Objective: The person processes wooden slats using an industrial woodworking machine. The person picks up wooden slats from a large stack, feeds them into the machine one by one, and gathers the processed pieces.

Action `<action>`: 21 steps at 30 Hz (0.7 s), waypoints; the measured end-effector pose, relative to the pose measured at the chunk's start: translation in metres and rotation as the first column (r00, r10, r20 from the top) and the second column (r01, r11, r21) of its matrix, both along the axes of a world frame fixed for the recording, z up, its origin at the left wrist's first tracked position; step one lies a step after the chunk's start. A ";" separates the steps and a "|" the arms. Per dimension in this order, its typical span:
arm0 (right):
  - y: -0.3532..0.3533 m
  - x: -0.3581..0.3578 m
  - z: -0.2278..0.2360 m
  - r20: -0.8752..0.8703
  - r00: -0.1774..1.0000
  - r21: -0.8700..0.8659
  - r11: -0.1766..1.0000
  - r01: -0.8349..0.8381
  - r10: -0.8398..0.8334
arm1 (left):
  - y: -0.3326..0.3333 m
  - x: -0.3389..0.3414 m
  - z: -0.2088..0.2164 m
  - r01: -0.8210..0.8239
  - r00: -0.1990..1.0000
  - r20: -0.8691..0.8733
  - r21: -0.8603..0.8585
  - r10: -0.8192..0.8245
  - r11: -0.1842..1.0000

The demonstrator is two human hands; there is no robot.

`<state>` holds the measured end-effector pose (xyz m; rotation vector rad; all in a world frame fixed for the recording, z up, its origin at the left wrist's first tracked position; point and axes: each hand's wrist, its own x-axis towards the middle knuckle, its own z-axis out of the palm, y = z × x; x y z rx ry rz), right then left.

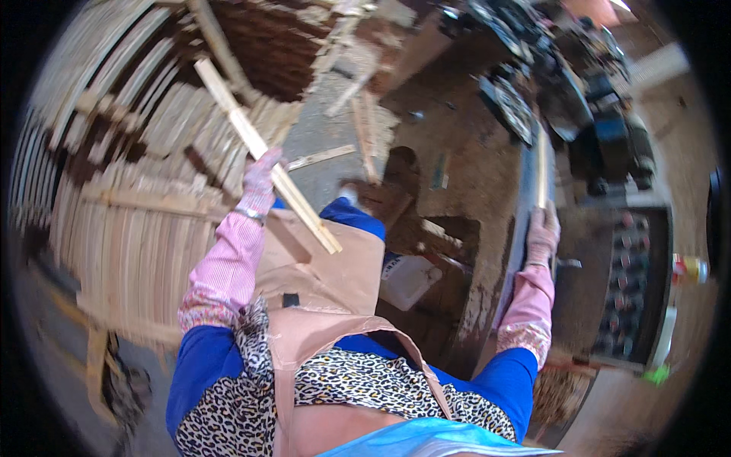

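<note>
My left hand (263, 180), in a pale knitted glove, is closed round a pair of light wooden strips (303, 209). They lie side by side and slant from the upper left down to above my apron (335, 263). My right hand (542, 238), gloved too, is on the near end of another narrow wooden strip (541, 169). That strip lies along the bluish edge of the machine table (520, 221), and its far end reaches the dark machine head (514, 99). The fingers of my right hand appear wrapped on the strip, partly hidden by the glove's back.
Stacked wooden strips (137, 259) stand at my left, with more piles behind them. A panel with several dark round controls (628, 286) is at my right. A white plastic container (411, 280) sits below the table's near side. Loose wood pieces (324, 158) lie ahead.
</note>
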<state>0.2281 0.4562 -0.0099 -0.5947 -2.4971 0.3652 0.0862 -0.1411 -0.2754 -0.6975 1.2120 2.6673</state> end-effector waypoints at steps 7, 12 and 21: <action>-0.062 -0.103 0.003 0.182 0.977 0.384 0.907 -0.172 0.108 | -0.031 -0.023 0.055 -0.131 0.988 -0.085 -0.020 0.129 0.991; -0.288 -0.071 -0.014 0.087 0.589 -0.822 0.392 -0.413 0.803 | 0.038 -0.038 0.122 -0.045 0.872 -0.489 -0.019 0.030 0.999; -0.260 0.076 0.058 -0.053 0.941 -0.730 0.630 -0.266 0.336 | 0.153 0.006 0.174 0.569 0.655 -0.598 -0.012 -0.461 0.823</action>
